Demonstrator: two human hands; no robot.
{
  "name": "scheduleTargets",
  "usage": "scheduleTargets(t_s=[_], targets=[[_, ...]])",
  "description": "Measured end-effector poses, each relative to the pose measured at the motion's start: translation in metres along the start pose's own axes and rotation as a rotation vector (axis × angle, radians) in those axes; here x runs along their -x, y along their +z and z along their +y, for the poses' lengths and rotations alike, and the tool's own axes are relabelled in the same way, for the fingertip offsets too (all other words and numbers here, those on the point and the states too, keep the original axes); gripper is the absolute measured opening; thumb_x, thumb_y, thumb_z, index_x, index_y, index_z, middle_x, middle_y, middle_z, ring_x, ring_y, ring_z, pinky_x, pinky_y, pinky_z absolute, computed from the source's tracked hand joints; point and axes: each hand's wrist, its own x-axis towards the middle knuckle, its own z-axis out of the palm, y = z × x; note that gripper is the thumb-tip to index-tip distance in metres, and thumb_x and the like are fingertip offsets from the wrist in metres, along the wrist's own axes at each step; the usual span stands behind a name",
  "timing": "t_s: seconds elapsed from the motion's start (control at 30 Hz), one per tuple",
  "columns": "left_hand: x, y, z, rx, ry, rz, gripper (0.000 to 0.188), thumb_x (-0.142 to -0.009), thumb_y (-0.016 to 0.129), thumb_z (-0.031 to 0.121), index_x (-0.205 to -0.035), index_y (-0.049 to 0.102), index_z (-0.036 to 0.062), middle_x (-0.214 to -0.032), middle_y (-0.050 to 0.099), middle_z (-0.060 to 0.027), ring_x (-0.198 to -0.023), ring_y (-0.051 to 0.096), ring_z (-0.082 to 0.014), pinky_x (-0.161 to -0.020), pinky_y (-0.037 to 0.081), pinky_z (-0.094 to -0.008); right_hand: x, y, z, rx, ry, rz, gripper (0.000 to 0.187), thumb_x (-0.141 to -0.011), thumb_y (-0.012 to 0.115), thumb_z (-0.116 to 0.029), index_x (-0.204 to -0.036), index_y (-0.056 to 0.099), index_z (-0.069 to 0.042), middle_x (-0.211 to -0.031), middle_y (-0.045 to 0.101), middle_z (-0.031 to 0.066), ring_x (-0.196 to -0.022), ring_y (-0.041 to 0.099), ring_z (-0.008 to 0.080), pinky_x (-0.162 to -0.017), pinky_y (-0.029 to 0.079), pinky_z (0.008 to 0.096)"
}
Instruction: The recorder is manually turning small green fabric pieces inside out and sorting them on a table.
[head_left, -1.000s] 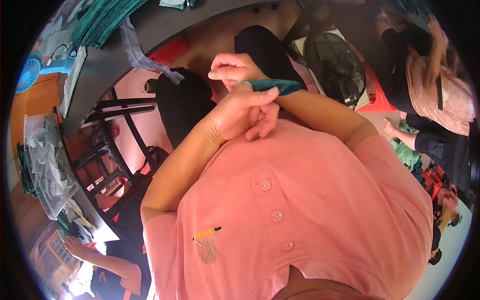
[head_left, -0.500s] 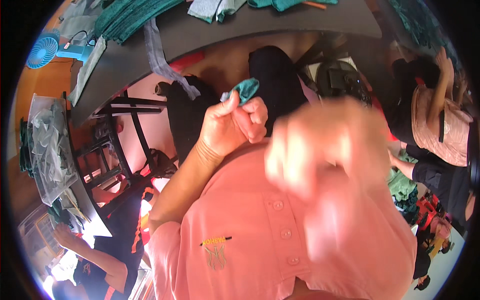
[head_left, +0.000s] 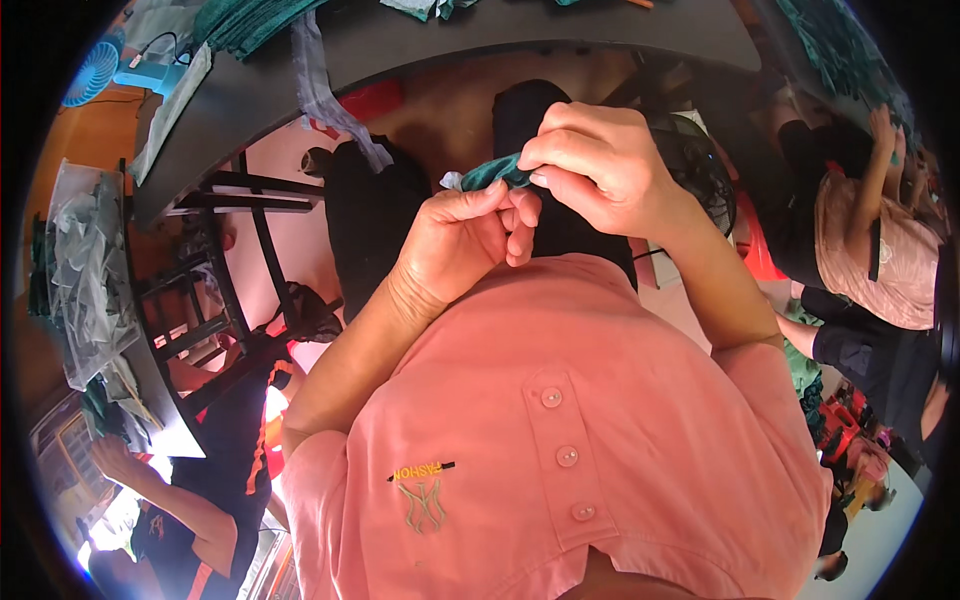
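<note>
Above my lap, a small strip of dark green fabric (head_left: 489, 174) with a pale grey end is held between both hands. My left hand (head_left: 462, 228) pinches it with thumb and fingers near the pale end. From the right, my right hand (head_left: 605, 168) grips its other end between thumb and forefinger. The fingers partly cover the cloth, so its full shape is hidden. Beyond the hands, a sheer grey strip (head_left: 330, 110) hangs over the edge of the dark table (head_left: 440, 45).
Stacked green fabric (head_left: 245, 28) and a blue fan (head_left: 95, 75) are at the far left. A clear bag of grey scraps (head_left: 92, 265) lies on a left-hand table. One person (head_left: 195, 510) works at lower left, another (head_left: 875, 240) at right. A black-framed stand (head_left: 225, 260) is left of my legs.
My right hand, blurred close to my chest before, has moved away toward the table and taken hold of the green fabric's free end. My left hand keeps its pinch.
</note>
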Motion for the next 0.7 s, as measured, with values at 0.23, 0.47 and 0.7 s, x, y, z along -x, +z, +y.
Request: scheduleTargets(t_s=[0.23, 0.47, 0.7], targets=[[-0.002, -0.006, -0.004, 0.069, -0.055, -0.022, 0.031, -0.093, 0.057, 0.030, -0.095, 0.064, 0.0005, -0.085, 0.065, -0.0110, -0.066, 0.058, -0.0223, -0.062, 0.045, -0.0341, 0.004, 0.001, 0.013, 0.268, -0.074, -0.250, 0.015, -0.067, 0.067, -0.005, -0.069, 0.052, -0.007, -0.071, 0.056, 0.0047, -0.058, 0.054, 0.0226, -0.047, 0.041, 0.0354], [0.000, -0.014, -0.001, -0.001, -0.083, 0.031, 0.034, -0.094, 0.056, 0.034, -0.095, 0.064, 0.0013, -0.083, 0.066, -0.0121, -0.065, 0.058, -0.0233, -0.062, 0.044, -0.0344, 0.022, -0.026, 0.004, -1.128, 0.970, -0.082, 0.010, -0.068, 0.052, -0.009, -0.065, 0.045, -0.002, -0.055, 0.042, 0.0050, -0.046, 0.039, 0.0120, -0.046, 0.039, 0.0300], [-0.006, -0.011, -0.001, 0.087, -0.110, -0.016, 0.031, -0.094, 0.058, 0.031, -0.096, 0.063, 0.0010, -0.083, 0.065, -0.0110, -0.065, 0.057, -0.0220, -0.062, 0.044, -0.0339, 0.030, -0.018, -0.009, -0.314, 0.369, -0.093, 0.017, -0.073, 0.068, 0.008, -0.084, 0.060, -0.001, -0.075, 0.055, 0.0025, -0.061, 0.050, 0.0095, -0.054, 0.038, 0.0232]])
